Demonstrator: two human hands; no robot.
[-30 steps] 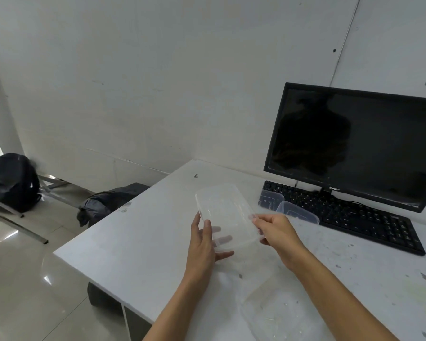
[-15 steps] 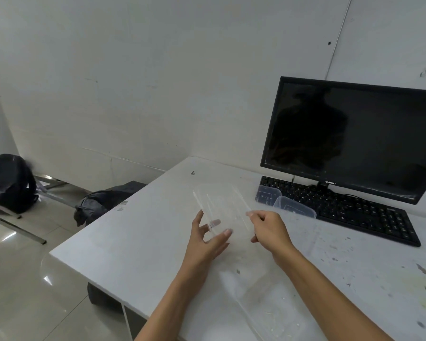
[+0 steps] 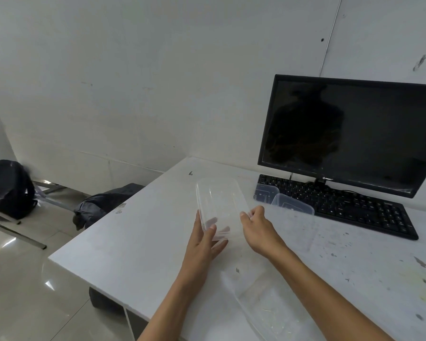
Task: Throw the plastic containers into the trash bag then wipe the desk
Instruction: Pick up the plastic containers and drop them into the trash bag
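A clear plastic container (image 3: 219, 203) is held tilted above the white desk (image 3: 138, 242). My left hand (image 3: 203, 244) grips its near left side, fingers showing through the plastic. My right hand (image 3: 257, 230) pinches its right edge. A second clear container (image 3: 293, 217) lies upside down just right of my right hand, and a smaller one (image 3: 263, 193) rests against the keyboard. Another clear container (image 3: 268, 308) lies open side up under my right forearm. A dark bag (image 3: 103, 205) slumps on the floor by the desk's left edge.
A black monitor (image 3: 349, 134) and black keyboard (image 3: 354, 207) stand at the back right. The desk's right part has stains and specks (image 3: 421, 267). At far left a black backpack (image 3: 9, 188) sits on a metal chair frame. The floor is glossy tile.
My left hand let go of the container for a moment, then closed on its near side again. The container now leans more upright. The view has shifted slightly.
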